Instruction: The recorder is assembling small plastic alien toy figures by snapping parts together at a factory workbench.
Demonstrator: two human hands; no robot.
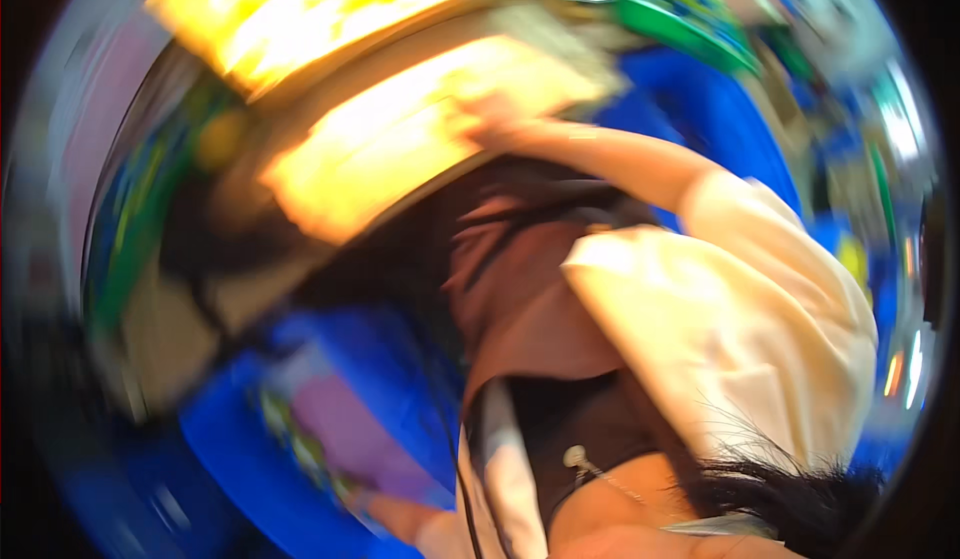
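Note:
Motion blur smears the whole head view. My right hand (490, 124) is at the brightly lit work surface (370, 149), near its right part, with the arm stretched out; its fingers are too smeared to read. Down at the lower left, my left hand (365, 504) is at the lower end of a purple thing (355, 434) with a green and white patterned edge, inside a blue bin (225, 439). Whether its fingers grip that thing is hidden by blur.
A glaring yellow-white lit area (320, 19) lies beyond the work surface. Another blue bin (700, 109) stands to the right, below a green tray (680, 24) of small blue and green pieces. A green-edged container (135, 224) is at the left.

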